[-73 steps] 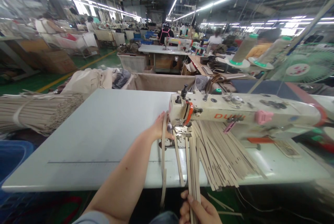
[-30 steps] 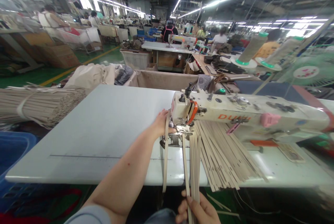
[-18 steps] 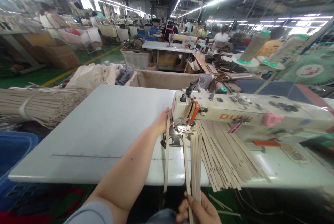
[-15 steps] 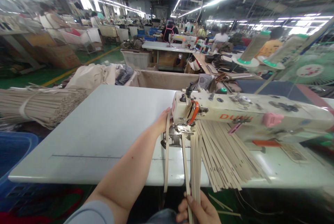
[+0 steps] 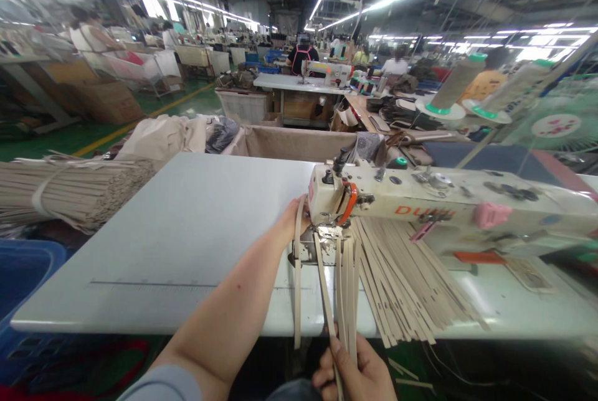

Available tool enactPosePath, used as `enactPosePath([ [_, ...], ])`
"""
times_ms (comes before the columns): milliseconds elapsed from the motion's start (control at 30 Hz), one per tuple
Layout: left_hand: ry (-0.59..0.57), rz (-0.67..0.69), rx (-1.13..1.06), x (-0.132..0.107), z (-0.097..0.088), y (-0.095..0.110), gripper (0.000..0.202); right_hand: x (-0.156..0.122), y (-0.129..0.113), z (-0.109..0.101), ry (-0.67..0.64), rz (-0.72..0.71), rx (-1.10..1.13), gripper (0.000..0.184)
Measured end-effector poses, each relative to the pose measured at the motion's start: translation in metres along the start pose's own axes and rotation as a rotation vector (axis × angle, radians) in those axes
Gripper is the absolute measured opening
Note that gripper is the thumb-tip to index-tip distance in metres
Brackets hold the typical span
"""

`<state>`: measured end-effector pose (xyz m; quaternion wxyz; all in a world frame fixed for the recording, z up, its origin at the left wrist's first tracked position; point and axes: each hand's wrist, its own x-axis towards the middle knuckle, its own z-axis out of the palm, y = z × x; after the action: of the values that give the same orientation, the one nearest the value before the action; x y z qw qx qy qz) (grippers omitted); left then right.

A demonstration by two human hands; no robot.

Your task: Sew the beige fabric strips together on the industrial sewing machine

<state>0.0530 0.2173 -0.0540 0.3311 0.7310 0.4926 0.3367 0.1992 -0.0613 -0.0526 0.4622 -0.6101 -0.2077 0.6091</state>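
Smooth grey table; right hand pinches flat beige strips (stiff, narrow).

Left arm stretched forward and slightly rightward, forearm bare, a grey-blue sleeve at the upper arm near the bottom edge. Left hand far out, wrist straight, palm facing right; fingers mostly hidden, so their curl can't be judged with certainty, thumb seems to point forward. Right hand low and close to the body, partly cut off by the frame. Thumb lies upward along the top, remaining fingers curled beneath in a pinching grip. Hands well apart.
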Motion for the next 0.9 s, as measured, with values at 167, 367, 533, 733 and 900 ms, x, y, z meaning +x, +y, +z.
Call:
enactPosePath([
  [167,0.067,-0.006,0.017,-0.005,-0.001,0.008,0.03,0.001,-0.003,0.005,0.028,0.01,0.026,0.077],
  [367,0.147,-0.008,0.026,-0.003,0.004,0.006,0.023,0.002,-0.005,0.01,0.067,0.011,0.027,0.078],
  [533,0.153,0.024,-0.012,-0.002,0.009,-0.001,0.014,0.003,-0.005,0.01,0.058,-0.001,0.032,0.078],
  [733,0.138,0.009,-0.027,-0.003,0.005,-0.002,0.024,0.005,-0.006,0.012,0.069,-0.007,0.049,0.077],
  [900,0.01,0.031,-0.026,-0.01,-0.006,-0.009,0.051,0.007,-0.009,0.011,0.058,-0.031,0.058,0.078],
])
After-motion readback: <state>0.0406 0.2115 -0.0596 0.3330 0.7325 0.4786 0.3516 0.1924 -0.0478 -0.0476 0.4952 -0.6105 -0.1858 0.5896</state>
